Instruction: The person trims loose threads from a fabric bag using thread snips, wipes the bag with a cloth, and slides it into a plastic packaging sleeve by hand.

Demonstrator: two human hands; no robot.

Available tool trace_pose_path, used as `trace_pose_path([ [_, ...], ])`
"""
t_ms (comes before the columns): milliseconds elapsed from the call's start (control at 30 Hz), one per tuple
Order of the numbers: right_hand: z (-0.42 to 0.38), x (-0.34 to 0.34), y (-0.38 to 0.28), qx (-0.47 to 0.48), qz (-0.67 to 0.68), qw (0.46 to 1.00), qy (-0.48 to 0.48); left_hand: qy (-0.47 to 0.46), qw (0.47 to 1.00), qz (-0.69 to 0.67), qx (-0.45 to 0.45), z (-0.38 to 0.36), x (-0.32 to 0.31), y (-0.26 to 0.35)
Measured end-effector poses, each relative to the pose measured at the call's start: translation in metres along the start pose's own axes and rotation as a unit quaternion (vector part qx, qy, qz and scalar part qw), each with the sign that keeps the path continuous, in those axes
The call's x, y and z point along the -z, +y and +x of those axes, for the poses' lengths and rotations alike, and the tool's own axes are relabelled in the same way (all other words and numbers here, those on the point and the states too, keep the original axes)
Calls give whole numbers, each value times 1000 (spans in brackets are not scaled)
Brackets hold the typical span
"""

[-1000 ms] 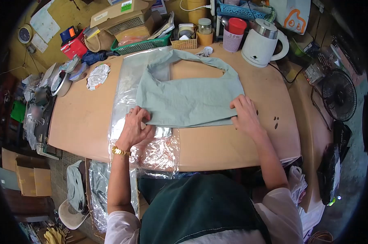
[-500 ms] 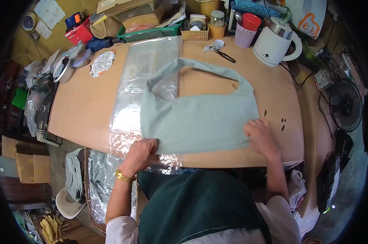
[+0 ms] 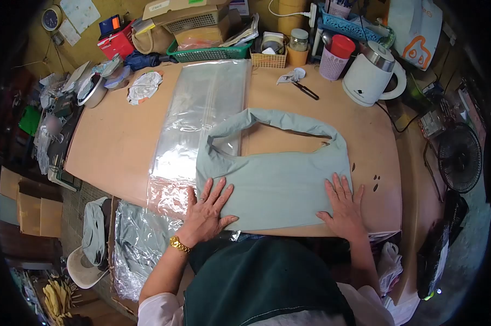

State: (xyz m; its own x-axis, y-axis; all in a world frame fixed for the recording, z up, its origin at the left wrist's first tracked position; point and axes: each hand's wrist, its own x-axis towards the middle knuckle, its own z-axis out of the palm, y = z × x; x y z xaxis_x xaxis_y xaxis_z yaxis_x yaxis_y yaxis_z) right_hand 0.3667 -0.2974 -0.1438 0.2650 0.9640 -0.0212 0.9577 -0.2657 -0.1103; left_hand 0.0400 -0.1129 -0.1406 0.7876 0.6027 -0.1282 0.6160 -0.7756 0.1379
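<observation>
A pale green cloth shoulder bag (image 3: 281,179) lies flat on the table near its front edge, its strap looped away from me. My left hand (image 3: 207,209), with a gold watch at the wrist, rests spread on the bag's lower left corner. On the lower right side, my right hand (image 3: 343,206) lies flat with fingers apart. Under the bag's left part runs a stack of clear plastic bags (image 3: 194,117), shiny and partly covered by the cloth.
Small nippers (image 3: 305,91) lie beyond the strap. A white electric kettle (image 3: 370,76) stands at the back right, near a green basket (image 3: 210,52) and a pink cup (image 3: 332,64). Below the table's left front is a box of plastic-wrapped cloth (image 3: 139,244). A fan (image 3: 458,157) stands at right.
Both hands have gone from gripping the bag's lower corners to lying spread on it. The bag has come closer to me and lies smoother and flatter. The view has shifted slightly.
</observation>
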Motion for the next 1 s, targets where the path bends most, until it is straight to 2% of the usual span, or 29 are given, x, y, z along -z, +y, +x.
trace_pose_path([
  [67, -3, 19, 12, 35, 8, 997, -72, -19, 1000, -10, -3, -4, 21, -8],
  [100, 5, 29, 16, 35, 5, 997, -68, -40, 999, -22, -5, -2, 32, -12],
  [133, 19, 41, 21, 60, 93, 993, -39, 9, 993, -117, -9, 10, 44, -16],
  [167, 35, 52, 25, 85, 181, 980, -11, 9, 993, -118, -9, 25, 55, -12],
  [200, 59, 61, 11, 66, 249, 966, 0, 22, 929, -369, 19, 43, 64, 1],
  [233, 88, 71, -14, 49, 316, 947, 15, 36, 804, -592, 44, 61, 73, 13],
  [300, 141, 55, -44, 80, 277, 956, -55, -9, 660, -749, 51, 104, 49, 21],
  [333, 153, 29, -48, 84, 276, 956, -51, -4, 662, -748, 49, 116, 32, 18],
  [367, 168, -4, -50, 97, 173, 977, 74, 50, 585, -804, 96, 128, 16, 13],
  [400, 178, -21, -44, 104, 123, 977, 136, 100, 501, -848, 142, 138, 7, 7],
  [433, 189, -38, -38, 103, 71, 972, 199, 100, 504, -846, 142, 137, 3, -9],
  [467, 195, -47, -16, 42, 279, 936, 210, 152, 490, -844, 158, 130, 0, -34],
  [500, 197, -52, 0, -23, 472, 856, 208, 202, 473, -839, 176, 125, -2, -51],
  [533, 195, -56, 7, -26, 473, 857, 203, 200, 471, -839, 182, 121, 0, -55],
  [633, 190, -65, 11, -88, 519, 827, 197, 170, 485, -840, 175, 112, 3, -61],
  [700, 196, -67, 5, -46, 567, 785, 244, 159, 503, -830, 180, 121, 3, -66],
  [733, 195, -67, 4, -49, 568, 784, 245, 156, 505, -830, 181, 122, 1, -68],
  [800, 192, -54, -1, -60, 490, 843, 214, 103, 589, -785, 164, 116, 13, -59],
  [833, 189, -46, -6, -62, 489, 843, 215, 101, 589, -785, 164, 110, 17, -48],
  [900, 177, -20, -28, 43, 383, 884, 264, 72, 809, -581, 53, 93, 23, -6],
  [933, 170, -11, -39, 107, 314, 907, 258, 122, 917, -380, -2, 85, 27, 19],
  [967, 159, -4, -52, 172, 242, 922, 247, 166, 972, -158, -55, 81, 25, 42],
  [1000, 141, 5, -73, 182, 183, 941, 219, 136, 985, -90, -47, 82, 16, 52],
])
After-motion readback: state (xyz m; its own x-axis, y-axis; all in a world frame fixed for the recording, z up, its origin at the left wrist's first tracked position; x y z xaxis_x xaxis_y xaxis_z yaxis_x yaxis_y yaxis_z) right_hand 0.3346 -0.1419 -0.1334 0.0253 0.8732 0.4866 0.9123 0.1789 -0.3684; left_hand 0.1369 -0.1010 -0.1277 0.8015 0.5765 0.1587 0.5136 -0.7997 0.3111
